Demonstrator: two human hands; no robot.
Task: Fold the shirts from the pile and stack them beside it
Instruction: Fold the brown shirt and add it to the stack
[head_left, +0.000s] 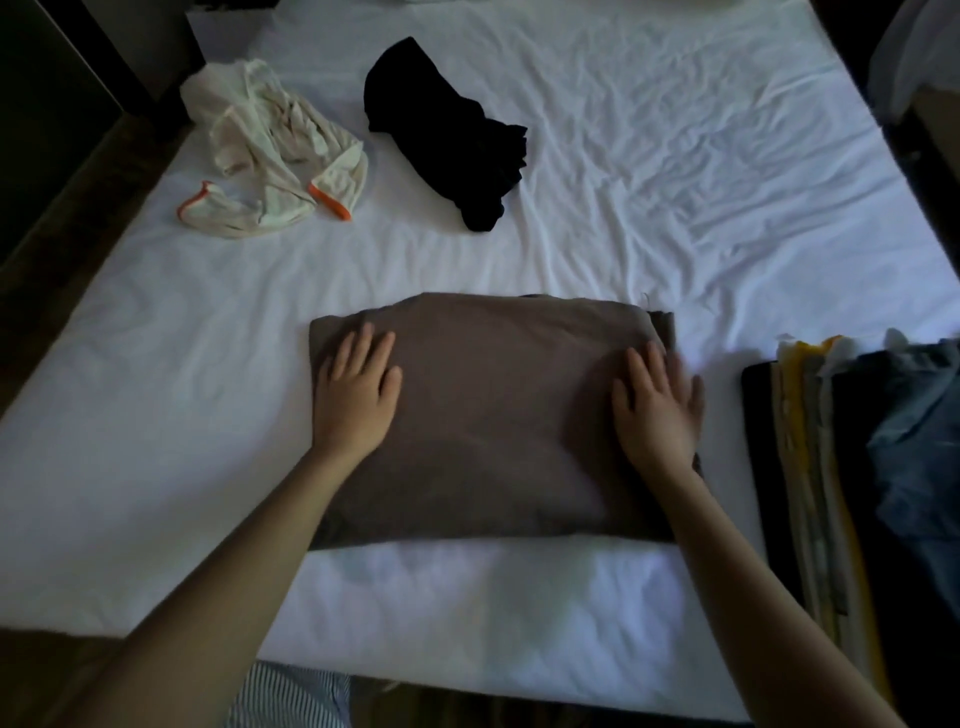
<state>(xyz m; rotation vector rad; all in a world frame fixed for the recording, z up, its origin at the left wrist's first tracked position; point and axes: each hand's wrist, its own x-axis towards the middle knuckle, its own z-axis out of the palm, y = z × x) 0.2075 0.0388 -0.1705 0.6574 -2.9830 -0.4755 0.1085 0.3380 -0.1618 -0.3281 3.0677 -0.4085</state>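
A brown shirt (493, 405) lies folded into a rectangle on the white bed sheet (675, 182), near the front edge. My left hand (358, 395) rests flat on its left part with fingers straight. Flat on the shirt's right edge lies my right hand (657, 410), fingers spread. A crumpled cream shirt with orange cuffs (270, 150) lies at the back left. Beside it is a crumpled black shirt (447, 135). A stack of folded shirts (831, 493) in black, yellow, grey and blue stands at the right edge.
The bed's left side borders a dark wooden floor or frame (62, 218). Dark furniture (924, 145) stands at the far right. Striped cloth (291, 696) shows below the bed's front edge, between my arms.
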